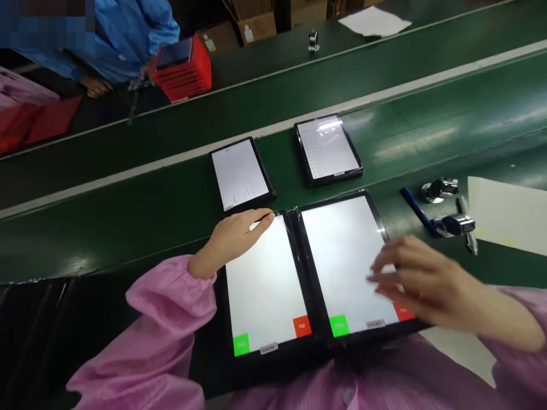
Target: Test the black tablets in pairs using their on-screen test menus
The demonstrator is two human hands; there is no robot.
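Two black tablets lie side by side at the near edge, both with white screens showing green and red buttons. My left hand [233, 239] rests on the top left corner of the left tablet [265, 285], fingers curled over its edge. My right hand [421, 279] hovers over the lower right of the right tablet [342, 256], fingers apart and blurred by motion, holding nothing that I can see. Pink sleeves cover both my arms.
Two smaller tablets [241, 173] [328, 148] lie lit on the green conveyor belt [128, 199] beyond. A blue pen [416, 212], metal clips [440, 189] and white paper [508, 213] sit at right. A person in blue [128, 40] stands by red trays [186, 71] at the far left.
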